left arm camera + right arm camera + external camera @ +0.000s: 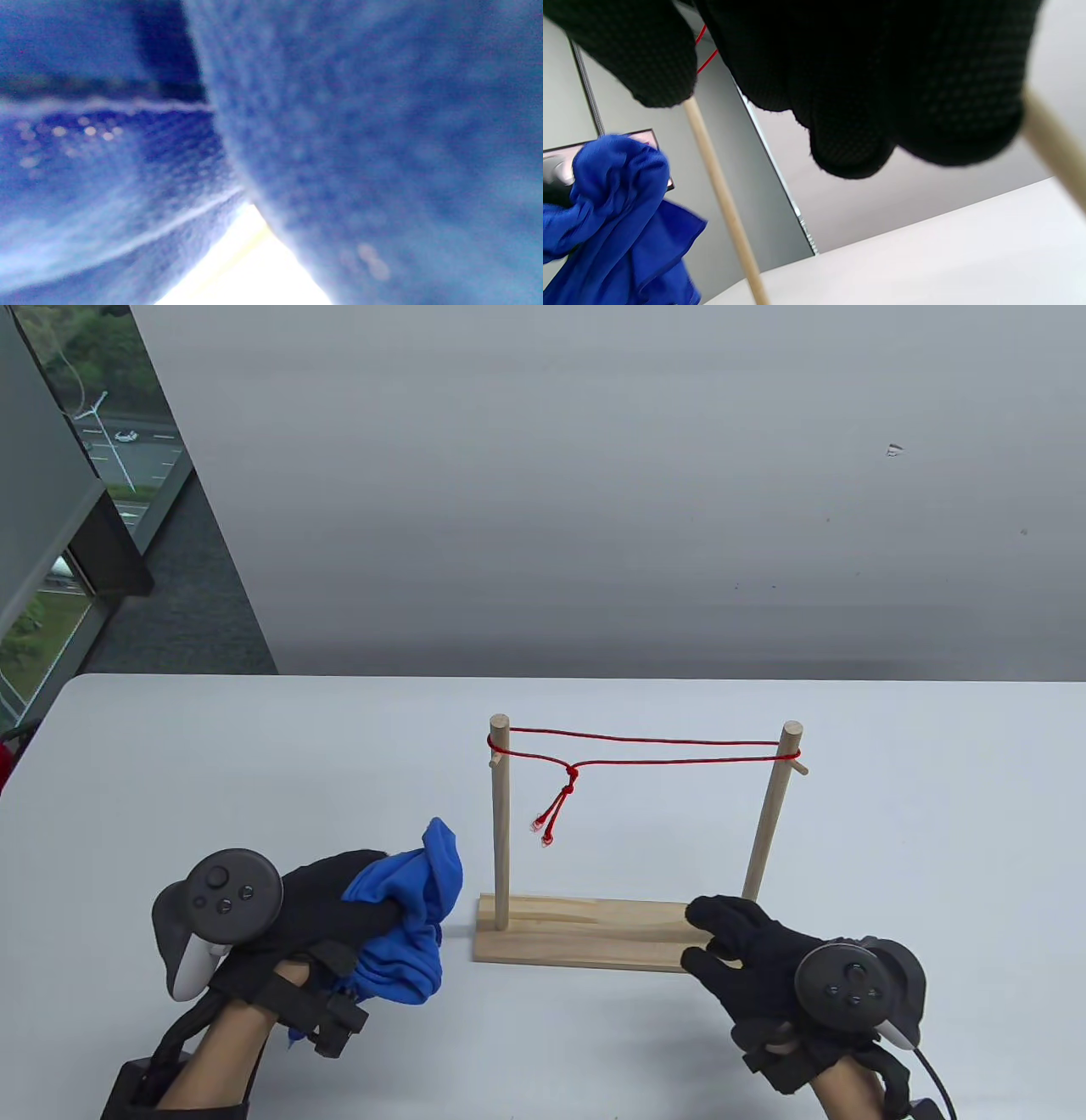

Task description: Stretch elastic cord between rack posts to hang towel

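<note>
A wooden rack stands on a flat base with a left post and a right post. A red elastic cord runs taut between the post tops, with a knot and two loose ends hanging near the left post. My left hand grips a bunched blue towel, held left of the rack; the towel fills the left wrist view. My right hand rests on the right end of the base with spread fingers. The right wrist view shows the towel and left post.
The white table runs back to a grey wall. A window with an outdoor view is at the far left. The table's front edge is below my wrists.
</note>
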